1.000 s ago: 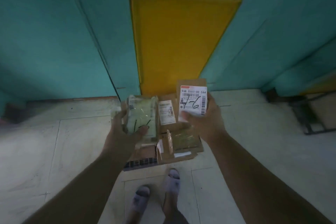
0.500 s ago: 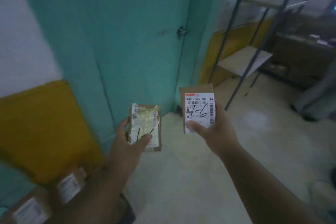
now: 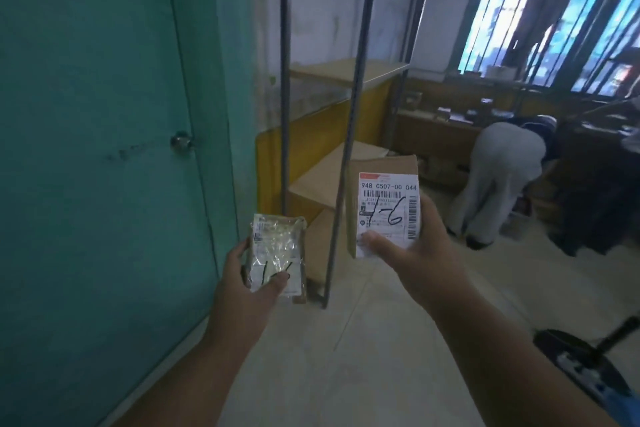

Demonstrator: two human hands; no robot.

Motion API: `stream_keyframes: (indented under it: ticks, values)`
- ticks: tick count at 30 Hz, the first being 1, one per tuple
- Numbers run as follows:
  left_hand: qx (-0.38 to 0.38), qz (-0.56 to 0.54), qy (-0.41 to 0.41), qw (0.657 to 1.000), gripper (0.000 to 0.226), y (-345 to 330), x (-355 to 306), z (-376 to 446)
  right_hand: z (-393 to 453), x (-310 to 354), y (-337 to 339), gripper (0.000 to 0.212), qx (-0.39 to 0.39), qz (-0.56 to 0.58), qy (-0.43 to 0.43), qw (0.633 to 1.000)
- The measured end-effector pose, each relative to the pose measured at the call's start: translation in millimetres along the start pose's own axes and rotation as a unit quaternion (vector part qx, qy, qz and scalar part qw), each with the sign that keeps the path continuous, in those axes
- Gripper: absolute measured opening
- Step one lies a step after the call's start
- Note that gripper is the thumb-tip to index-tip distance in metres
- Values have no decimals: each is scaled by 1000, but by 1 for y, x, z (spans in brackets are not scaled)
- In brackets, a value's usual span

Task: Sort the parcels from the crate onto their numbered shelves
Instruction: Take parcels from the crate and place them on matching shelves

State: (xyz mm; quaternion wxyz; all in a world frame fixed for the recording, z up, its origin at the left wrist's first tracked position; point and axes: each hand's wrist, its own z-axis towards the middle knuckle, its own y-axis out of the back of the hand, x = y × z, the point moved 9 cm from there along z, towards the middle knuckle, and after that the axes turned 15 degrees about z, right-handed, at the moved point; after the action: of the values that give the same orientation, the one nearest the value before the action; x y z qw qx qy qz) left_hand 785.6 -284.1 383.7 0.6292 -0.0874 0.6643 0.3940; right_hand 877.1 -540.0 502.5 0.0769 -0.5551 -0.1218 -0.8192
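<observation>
Each grip pinches a parcel: the left hand [image 3: 242, 274] holds a small taped parcel [image 3: 277, 260]; the right hand [image 3: 412, 253] holds a box [image 3: 384, 204] marked 1-6, just before the metal shelf rack [image 3: 346, 163]; read both labels, then match each to its shelf.

Left hand [image 3: 249, 282], right hand [image 3: 412, 253] both gripping

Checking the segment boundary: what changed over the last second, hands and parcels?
The view swung right, from the crate of parcels on the floor by the yellow wall to the teal door and the metal shelf rack. Nothing was taken or released. The left hand still holds the taped parcel, and the right hand the box marked 1-6, same grip.
</observation>
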Motion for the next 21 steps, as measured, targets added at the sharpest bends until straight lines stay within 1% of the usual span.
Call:
stream_keyframes:
  ticks: [3,6,8,10,12,14,17,19,21]
  values:
    - [36,5,-21,999,76,-70,-32,67,57,-11,41,82,-30,-1,6,1000]
    - [87,-23,-40,995,76,-151,-85,122,111,-10,93,79,-63,-24,13,998]
    - [131,-42,-73,988,75,-212,-123,153,146,-13,134,79,-87,-33,23,995]
    - [156,-62,-95,981,74,-269,-155,180,179,-23,178,71,-114,-47,38,992]
    - [155,-71,-98,981,73,-323,-180,201,205,-45,223,66,-146,-45,35,988]
    - [138,-88,-93,982,73,-374,-208,219,234,-71,268,68,-161,-35,28,986]
    - [128,-108,-87,982,71,-445,-247,252,296,-96,327,64,-153,-35,32,987]
    - [106,-118,-80,984,70,-476,-272,280,347,-100,359,59,-152,-25,43,987]
    - [83,-114,-71,988,68,-497,-297,308,401,-105,377,58,-130,-21,43,990]
